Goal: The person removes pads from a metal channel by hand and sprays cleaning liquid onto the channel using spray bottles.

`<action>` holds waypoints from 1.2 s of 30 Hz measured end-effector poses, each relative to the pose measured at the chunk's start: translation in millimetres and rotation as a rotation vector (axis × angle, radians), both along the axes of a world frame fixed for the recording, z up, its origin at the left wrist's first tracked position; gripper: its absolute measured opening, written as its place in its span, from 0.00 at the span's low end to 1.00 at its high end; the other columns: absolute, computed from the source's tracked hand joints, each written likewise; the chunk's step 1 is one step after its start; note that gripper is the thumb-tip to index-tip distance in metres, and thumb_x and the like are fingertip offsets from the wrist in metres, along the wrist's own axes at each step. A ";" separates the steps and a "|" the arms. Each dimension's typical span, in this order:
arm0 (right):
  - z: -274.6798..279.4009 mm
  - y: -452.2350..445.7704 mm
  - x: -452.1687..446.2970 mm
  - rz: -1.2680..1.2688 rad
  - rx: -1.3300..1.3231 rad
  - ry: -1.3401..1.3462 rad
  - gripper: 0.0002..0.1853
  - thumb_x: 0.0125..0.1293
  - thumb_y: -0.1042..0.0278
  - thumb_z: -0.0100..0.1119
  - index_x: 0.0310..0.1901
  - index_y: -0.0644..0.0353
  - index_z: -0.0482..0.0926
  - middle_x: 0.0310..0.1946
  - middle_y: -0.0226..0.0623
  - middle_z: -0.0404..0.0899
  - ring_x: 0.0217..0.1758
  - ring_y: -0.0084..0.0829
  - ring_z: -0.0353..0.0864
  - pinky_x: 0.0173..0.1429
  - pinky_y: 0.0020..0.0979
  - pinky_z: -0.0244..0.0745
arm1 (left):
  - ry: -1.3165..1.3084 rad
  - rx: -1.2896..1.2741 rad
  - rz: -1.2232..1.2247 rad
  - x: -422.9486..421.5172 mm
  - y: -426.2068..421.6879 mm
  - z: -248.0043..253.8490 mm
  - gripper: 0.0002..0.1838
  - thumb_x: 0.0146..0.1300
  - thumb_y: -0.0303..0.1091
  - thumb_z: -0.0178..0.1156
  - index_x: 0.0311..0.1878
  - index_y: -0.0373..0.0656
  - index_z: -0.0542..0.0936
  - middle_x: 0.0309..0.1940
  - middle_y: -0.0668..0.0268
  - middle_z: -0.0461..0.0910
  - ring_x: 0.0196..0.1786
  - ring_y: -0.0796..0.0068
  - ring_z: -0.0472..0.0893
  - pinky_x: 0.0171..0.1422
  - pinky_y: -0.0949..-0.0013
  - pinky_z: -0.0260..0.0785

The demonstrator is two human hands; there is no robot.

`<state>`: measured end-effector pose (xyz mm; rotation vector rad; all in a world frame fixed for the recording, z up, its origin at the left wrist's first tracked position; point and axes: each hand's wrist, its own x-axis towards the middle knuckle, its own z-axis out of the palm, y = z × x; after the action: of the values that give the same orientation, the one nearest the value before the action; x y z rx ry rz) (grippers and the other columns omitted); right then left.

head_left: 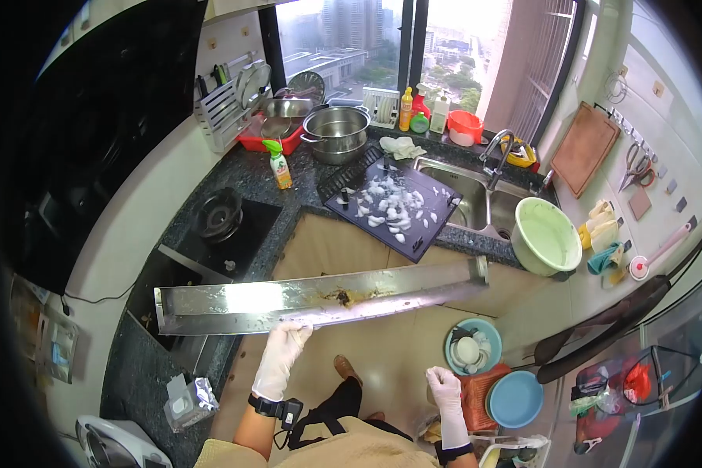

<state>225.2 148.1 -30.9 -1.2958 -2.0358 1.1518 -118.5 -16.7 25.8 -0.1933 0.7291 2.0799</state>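
Note:
My left hand, in a white glove, grips the near edge of a long metal tray. The tray is held up in front of me, above the floor, and its left end reaches over the counter. A brown greasy stain lies near the tray's middle. My right hand, also gloved, is closed at the lower right, apart from the tray; what its fingers hold, if anything, is too small to make out. Beyond the tray, a dark panel with white foam lies across the counter edge.
A double sink with a tap is at the back right, beside a green basin. On the floor are a bowl-filled basin and a blue basin. A spray bottle and steel pot stand on the counter.

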 end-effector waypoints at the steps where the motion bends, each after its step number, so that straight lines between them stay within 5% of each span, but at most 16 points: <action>1: -5.7 12.9 -7.8 0.014 0.038 -0.023 0.11 0.60 0.61 0.63 0.36 0.60 0.82 0.28 0.39 0.81 0.31 0.31 0.81 0.38 0.29 0.75 | -0.011 -0.004 0.007 -8.4 10.5 2.9 0.17 0.49 0.13 0.50 0.46 0.26 0.70 0.41 0.52 0.77 0.40 0.60 0.81 0.45 0.68 0.81; 6: -14.7 62.5 -56.7 0.021 0.205 0.000 0.10 0.59 0.61 0.63 0.36 0.58 0.82 0.29 0.41 0.81 0.30 0.36 0.80 0.36 0.33 0.75 | -0.019 0.007 0.038 -63.0 71.3 1.3 0.14 0.49 0.14 0.51 0.41 0.32 0.73 0.41 0.56 0.76 0.43 0.62 0.79 0.48 0.66 0.79; 11: -19.0 98.7 -104.6 0.052 0.071 -0.054 0.09 0.59 0.61 0.63 0.35 0.57 0.82 0.30 0.40 0.81 0.31 0.37 0.81 0.38 0.34 0.75 | -0.014 -0.004 0.092 -101.2 130.2 18.8 0.12 0.48 0.14 0.53 0.39 0.33 0.73 0.43 0.59 0.75 0.44 0.64 0.77 0.56 0.64 0.75; 15: -14.1 119.0 -135.7 0.053 0.188 0.008 0.09 0.61 0.62 0.61 0.34 0.59 0.81 0.27 0.39 0.80 0.31 0.35 0.80 0.37 0.34 0.74 | -0.148 0.099 0.159 -127.9 179.1 -15.6 0.08 0.52 0.13 0.52 0.36 0.33 0.73 0.35 0.60 0.75 0.43 0.64 0.77 0.56 0.64 0.77; 18: -4.9 149.9 -156.3 0.125 0.216 -0.010 0.09 0.61 0.62 0.61 0.33 0.60 0.80 0.25 0.39 0.78 0.30 0.36 0.79 0.36 0.34 0.72 | -0.204 0.129 0.127 -144.1 225.9 -27.4 0.08 0.53 0.13 0.51 0.37 0.32 0.72 0.35 0.60 0.75 0.43 0.65 0.78 0.57 0.64 0.77; 19: -0.5 159.4 -159.6 0.149 0.213 -0.031 0.09 0.60 0.62 0.61 0.32 0.59 0.80 0.25 0.39 0.78 0.30 0.37 0.78 0.36 0.34 0.72 | -0.303 0.136 0.180 -156.1 240.0 -60.1 0.13 0.53 0.12 0.49 0.43 0.30 0.72 0.43 0.57 0.76 0.46 0.64 0.78 0.57 0.63 0.77; 22: 5.6 198.2 -170.3 0.233 0.159 -0.101 0.09 0.60 0.62 0.61 0.33 0.59 0.80 0.25 0.40 0.77 0.31 0.39 0.78 0.37 0.34 0.73 | -0.373 0.127 0.136 -156.2 284.8 -37.5 0.09 0.55 0.10 0.48 0.35 0.32 0.73 0.35 0.64 0.77 0.37 0.72 0.79 0.56 0.61 0.78; 29: 5.3 304.5 -187.1 0.374 0.205 -0.166 0.09 0.61 0.61 0.59 0.38 0.56 0.81 0.30 0.40 0.79 0.35 0.41 0.80 0.41 0.37 0.74 | -0.396 0.221 0.214 -159.2 384.9 -86.6 0.20 0.50 0.09 0.45 0.49 0.25 0.70 0.50 0.48 0.74 0.47 0.50 0.78 0.56 0.58 0.78; 36: -3.2 397.3 -184.6 0.447 0.175 -0.192 0.09 0.60 0.62 0.60 0.37 0.56 0.82 0.30 0.41 0.80 0.36 0.41 0.80 0.43 0.37 0.75 | -0.501 0.126 0.326 -149.8 446.4 -125.0 0.21 0.49 0.10 0.45 0.50 0.25 0.68 0.52 0.47 0.73 0.53 0.46 0.75 0.57 0.57 0.77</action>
<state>40.6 545.4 -34.1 -0.9207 -2.5944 1.0253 -268.3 429.6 -99.3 -0.7729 0.2714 2.2380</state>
